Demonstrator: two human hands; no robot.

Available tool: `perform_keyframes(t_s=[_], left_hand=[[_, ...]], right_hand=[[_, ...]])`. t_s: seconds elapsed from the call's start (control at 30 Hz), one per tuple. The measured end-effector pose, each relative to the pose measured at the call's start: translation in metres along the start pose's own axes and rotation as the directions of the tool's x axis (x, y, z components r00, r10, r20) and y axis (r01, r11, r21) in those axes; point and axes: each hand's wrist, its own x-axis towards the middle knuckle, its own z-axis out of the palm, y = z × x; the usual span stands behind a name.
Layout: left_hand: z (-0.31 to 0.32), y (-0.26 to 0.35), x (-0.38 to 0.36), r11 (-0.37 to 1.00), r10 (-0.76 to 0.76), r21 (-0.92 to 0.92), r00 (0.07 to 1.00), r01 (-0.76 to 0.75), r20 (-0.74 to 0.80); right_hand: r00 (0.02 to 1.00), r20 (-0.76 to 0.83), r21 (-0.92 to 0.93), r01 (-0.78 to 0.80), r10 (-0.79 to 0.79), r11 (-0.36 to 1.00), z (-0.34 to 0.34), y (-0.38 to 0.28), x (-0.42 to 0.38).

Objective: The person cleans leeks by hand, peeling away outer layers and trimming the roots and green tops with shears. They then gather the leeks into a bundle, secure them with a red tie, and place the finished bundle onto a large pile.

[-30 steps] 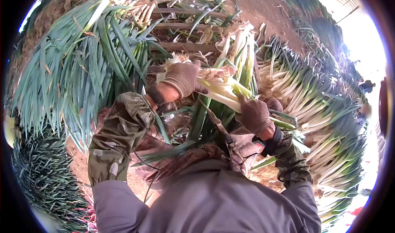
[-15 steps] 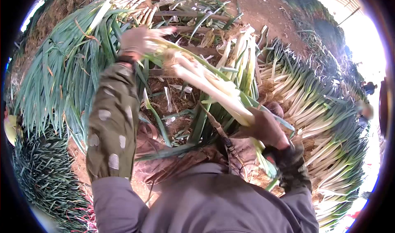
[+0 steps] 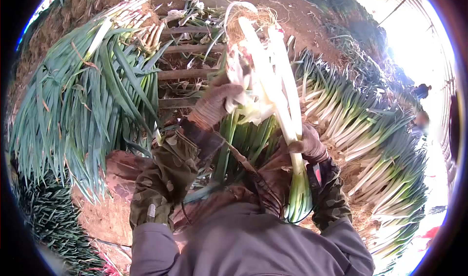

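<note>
My gloved right hand [image 3: 309, 144] is wrapped round the white stems of green onions [image 3: 267, 81], whose roots point away from me and whose green leaves hang toward my lap. My gloved left hand [image 3: 220, 99] is closed on pale outer leaves [image 3: 243, 93] beside the stems. Beneath and between the hands, more green onions [image 3: 253, 137] stand upright before my lap, partly hidden by the held ones.
A large pile of green onions [image 3: 73, 100] lies on the left over wooden slats [image 3: 187, 74]. Rows of green onions [image 3: 360, 134] line the right side. Darker bundles [image 3: 46, 222] fill the lower left. Bare soil [image 3: 287, 12] shows at the back.
My left hand has come from the upper left to the middle and closed on outer leaves. The held onions have swung from slanting leftward to nearly upright. My right hand stays near the same place.
</note>
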Motion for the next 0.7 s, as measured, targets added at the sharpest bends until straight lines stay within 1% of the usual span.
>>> perform_keyframes(t_s=[0.03, 0.07, 0.1, 0.13, 0.17, 0.2, 0.23, 0.27, 0.33, 0.37, 0.4, 0.43, 0.47, 0.5, 0.53, 0.57, 0.6, 0.63, 0.67, 0.7], left_hand=[[0.005, -0.003, -0.002, 0.994, -0.084, -0.063, 0.996, 0.084, 0.009], [0.005, 0.000, 0.006, 0.989, -0.141, -0.018, 0.965, 0.148, 0.221], [0.005, 0.003, 0.014, 0.981, -0.194, 0.055, 0.880, 0.189, 0.433], [0.005, 0.005, 0.021, 0.972, -0.234, 0.133, 0.755, 0.193, 0.612], [0.012, -0.007, 0.019, 0.965, -0.201, 0.252, 0.842, 0.080, 0.501], [0.018, -0.020, 0.017, 0.921, -0.163, 0.389, 0.911, 0.003, 0.379], [0.001, -0.042, 0.026, 0.880, -0.100, 0.461, 0.907, -0.111, 0.410], [-0.010, -0.052, 0.031, 0.823, -0.048, 0.525, 0.894, -0.218, 0.446], [-0.002, -0.030, 0.017, 0.828, -0.175, 0.556, 0.910, -0.071, 0.377], [0.003, -0.018, 0.008, 0.824, -0.235, 0.566, 0.912, 0.003, 0.337], [0.004, -0.013, 0.004, 0.758, -0.194, 0.650, 0.933, -0.053, 0.303], [-0.002, -0.008, 0.008, 0.346, -0.239, 0.932, 0.951, -0.108, 0.198], [-0.010, -0.002, 0.016, -0.157, -0.230, 0.980, 0.970, -0.122, 0.084], [-0.049, 0.012, 0.023, -0.300, -0.008, 0.908, 0.953, -0.291, 0.303], [-0.088, 0.026, 0.030, -0.500, 0.216, 0.797, 0.843, -0.338, 0.492], [-0.105, 0.053, 0.038, -0.548, 0.291, 0.814, 0.868, -0.194, 0.403], [-0.114, 0.083, 0.043, -0.562, 0.343, 0.824, 0.887, -0.070, 0.309], [-0.117, 0.111, 0.050, -0.560, 0.371, 0.827, 0.910, 0.059, 0.187], [-0.117, 0.135, 0.057, -0.572, 0.396, 0.808, 0.910, 0.142, 0.120], [-0.119, 0.161, 0.062, -0.585, 0.421, 0.781, 0.905, 0.217, 0.065]], right_hand=[[1.000, -0.011, -0.074, -0.002, 0.001, 0.997, 0.002, -0.005, -0.002], [1.000, -0.020, -0.147, -0.002, -0.001, 0.989, 0.003, -0.009, -0.003], [1.000, -0.029, -0.217, -0.001, -0.005, 0.976, 0.005, -0.011, -0.003], [0.998, 0.059, -0.076, 0.015, -0.011, 0.997, 0.000, 0.004, 0.003], [0.997, 0.070, -0.061, 0.021, -0.016, 0.998, 0.000, 0.009, 0.002], [0.996, 0.083, -0.051, 0.027, -0.023, 0.998, 0.002, 0.011, 0.001], [0.995, 0.095, -0.040, 0.035, -0.031, 0.999, 0.002, 0.012, 0.003], [0.992, 0.118, -0.113, 0.055, -0.042, 0.992, 0.000, 0.016, 0.007], [0.984, 0.099, -0.099, 0.159, -0.150, 0.982, 0.012, 0.010, 0.009], [0.983, 0.147, -0.082, 0.124, -0.111, 0.989, 0.008, 0.020, 0.011], [0.978, 0.195, -0.069, 0.088, -0.073, 0.994, 0.008, 0.022, 0.014], [0.978, 0.199, -0.027, 0.073, -0.066, 0.997, 0.009, 0.023, 0.012], [0.977, 0.202, 0.018, 0.058, -0.061, 0.998, 0.011, 0.022, 0.007], [0.977, 0.206, 0.064, 0.042, -0.054, 0.997, 0.016, 0.020, 0.003], [0.984, 0.145, -0.028, 0.112, -0.107, 0.993, 0.018, 0.030, -0.002], [0.971, 0.078, -0.138, 0.237, -0.228, 0.962, 0.022, 0.049, -0.003], [0.994, 0.075, -0.103, 0.093, -0.085, 0.990, 0.025, 0.052, -0.011], [0.995, 0.081, -0.063, -0.060, 0.065, 0.996, 0.027, 0.057, -0.018], [0.998, 0.060, 0.017, 0.002, -0.003, 1.000, 0.028, 0.066, -0.020], [0.992, 0.009, -0.085, 0.122, -0.122, 0.989, 0.036, 0.043, -0.023]])
